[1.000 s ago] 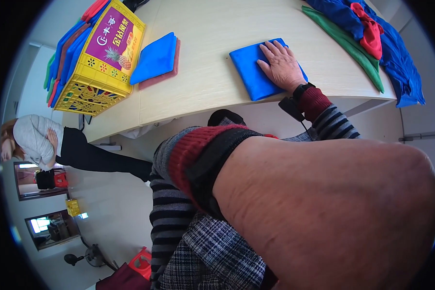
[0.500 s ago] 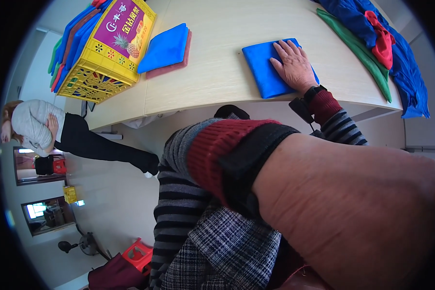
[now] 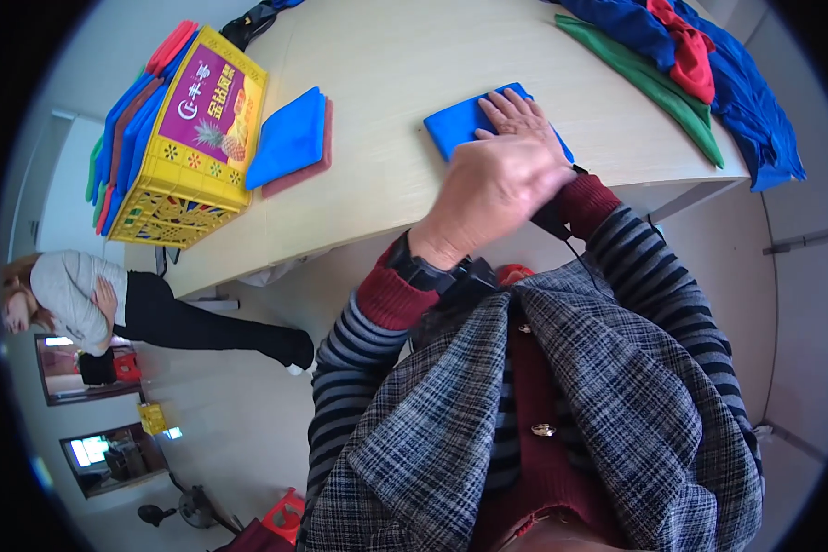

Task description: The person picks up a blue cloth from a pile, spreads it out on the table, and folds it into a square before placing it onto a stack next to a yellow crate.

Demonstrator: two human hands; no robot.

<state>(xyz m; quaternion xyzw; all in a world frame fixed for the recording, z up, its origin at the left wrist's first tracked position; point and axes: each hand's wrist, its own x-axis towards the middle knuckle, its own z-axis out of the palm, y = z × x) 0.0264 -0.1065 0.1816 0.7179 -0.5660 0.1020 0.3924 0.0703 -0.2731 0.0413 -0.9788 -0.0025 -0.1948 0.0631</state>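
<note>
A folded blue cloth (image 3: 451,129) lies on the pale table (image 3: 377,64) in front of me. My right hand (image 3: 535,120) rests flat on its right part, fingers stretched out and slightly apart. Nearer to me, my left hand (image 3: 488,189) is raised with its fingers curled closed, a little blurred. It overlaps the right hand's wrist side and covers the cloth's near part. Whether it holds anything is hidden. Both wrists carry black bands below maroon cuffs.
Left on the table, a folded blue cloth (image 3: 287,138) lies on a reddish-brown one (image 3: 327,152). Beside them stands a yellow crate (image 3: 179,216) packed with folded cloths. Loose green cloth (image 3: 649,92), blue cloth (image 3: 754,120) and red cloth (image 3: 690,60) lie right. A person (image 3: 83,294) stands at left.
My left hand has come down from close to the camera to beside the right hand, over the blue cloth. The right hand stays on the cloth. The view has shifted.
</note>
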